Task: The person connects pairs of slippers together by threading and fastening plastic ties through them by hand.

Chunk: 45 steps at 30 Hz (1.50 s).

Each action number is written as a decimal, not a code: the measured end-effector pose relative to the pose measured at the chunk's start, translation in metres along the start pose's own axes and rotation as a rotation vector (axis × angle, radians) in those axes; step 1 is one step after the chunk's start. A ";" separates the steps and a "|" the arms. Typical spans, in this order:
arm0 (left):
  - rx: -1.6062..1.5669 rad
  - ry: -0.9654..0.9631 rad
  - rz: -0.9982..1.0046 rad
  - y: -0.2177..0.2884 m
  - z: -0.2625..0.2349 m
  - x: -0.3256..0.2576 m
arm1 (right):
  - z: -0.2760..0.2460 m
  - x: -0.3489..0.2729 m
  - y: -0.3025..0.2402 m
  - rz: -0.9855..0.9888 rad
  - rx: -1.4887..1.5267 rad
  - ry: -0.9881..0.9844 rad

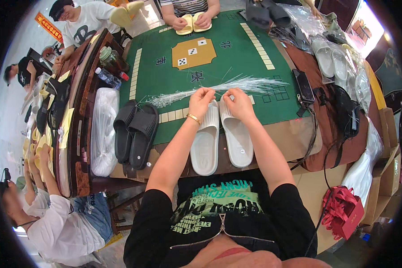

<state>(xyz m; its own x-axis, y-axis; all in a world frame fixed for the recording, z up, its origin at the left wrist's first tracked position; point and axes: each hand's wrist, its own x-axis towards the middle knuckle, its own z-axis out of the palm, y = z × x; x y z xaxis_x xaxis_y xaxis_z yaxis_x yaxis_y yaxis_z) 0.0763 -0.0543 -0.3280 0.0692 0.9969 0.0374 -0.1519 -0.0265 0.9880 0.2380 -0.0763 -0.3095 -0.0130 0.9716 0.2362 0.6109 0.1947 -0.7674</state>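
Two white slide slippers, the left slipper [205, 154] and the right slipper [239, 145], lie side by side with their heels toward me. My left hand [201, 102] is closed in a pinch over the left slipper's front end. Just across a small gap, my right hand [238, 104] pinches at the front of the right slipper. Whatever lies between the fingertips is too fine to make out. Right behind both hands stretches a loose bundle of thin clear plastic strands [250, 83]. Left of my arm rests a pair of black slippers [143, 136].
A green mat [161, 80] with pale tiles covers the table. To the left are a clear-wrapped bundle [105, 134], a bottle [108, 78] and a jar [113, 61]. A phone [303, 86] with cables and bagged slippers [339, 62] lie right. Opposite, another person's hands hold yellow slippers [193, 24].
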 end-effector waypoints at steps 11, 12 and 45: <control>-0.048 0.044 -0.028 0.000 -0.001 0.000 | 0.000 -0.001 0.003 -0.008 0.032 0.012; -0.049 0.046 -0.030 0.000 -0.001 0.000 | 0.000 -0.001 0.003 -0.006 0.031 0.011; 0.057 -0.053 -0.041 0.000 0.003 0.002 | -0.001 0.002 0.008 -0.025 0.010 0.053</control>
<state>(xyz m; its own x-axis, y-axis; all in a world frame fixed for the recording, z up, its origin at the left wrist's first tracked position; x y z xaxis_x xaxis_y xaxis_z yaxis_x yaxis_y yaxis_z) 0.0795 -0.0523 -0.3275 0.1263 0.9920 0.0032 -0.0915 0.0084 0.9958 0.2440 -0.0733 -0.3144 0.0142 0.9581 0.2861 0.6026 0.2201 -0.7671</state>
